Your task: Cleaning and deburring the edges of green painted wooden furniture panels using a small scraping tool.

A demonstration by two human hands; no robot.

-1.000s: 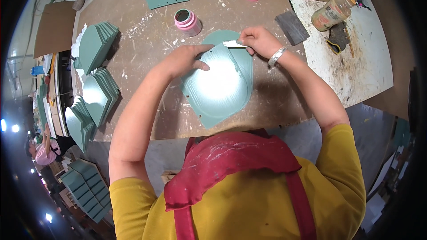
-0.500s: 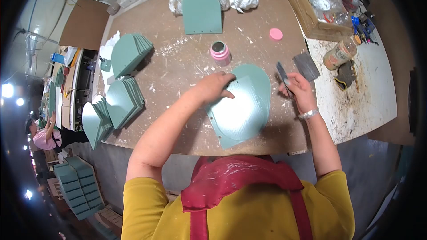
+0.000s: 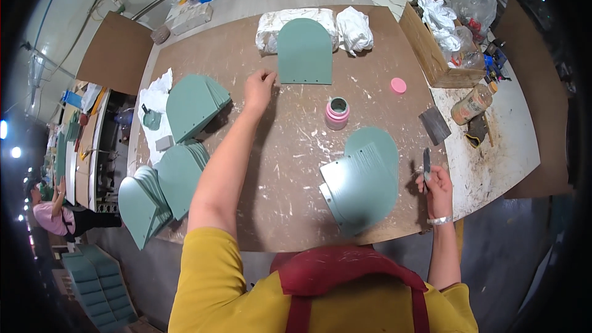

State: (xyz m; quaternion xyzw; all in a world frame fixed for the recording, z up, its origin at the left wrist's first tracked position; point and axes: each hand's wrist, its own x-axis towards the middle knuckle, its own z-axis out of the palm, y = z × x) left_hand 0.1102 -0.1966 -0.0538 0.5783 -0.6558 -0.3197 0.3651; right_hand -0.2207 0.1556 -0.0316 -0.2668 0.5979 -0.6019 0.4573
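Observation:
My left hand [image 3: 259, 91] reaches to the far middle of the table, its fingers loosely bent and apart, with nothing visible in them. Just to its right, a green panel with one rounded end [image 3: 304, 52] leans on a white wrapped bundle [image 3: 268, 31]. The hand seems just short of the panel's left edge. At the right, my right hand [image 3: 436, 186] grips a dark narrow scraper blade [image 3: 427, 160] that points away from me. Between my arms lie overlapping green rounded panels [image 3: 370, 179], the upper one shiny. An uncapped pink jar [image 3: 337, 115] stands beyond them.
Fanned green panels [image 3: 194, 105] fill the left side, near a grey block [image 3: 164, 143]. A pink lid [image 3: 398, 86], a dark flat sheet [image 3: 435, 126] and a bottle [image 3: 473, 105] lie at right. A cardboard box [image 3: 431, 55] holds plastic scraps. Another person [image 3: 54, 213] works far left.
My left hand has left the overlapping panels and moved away from me to the leaning panel. The right hand still holds the blade. The whole view has shifted, showing more of the far side.

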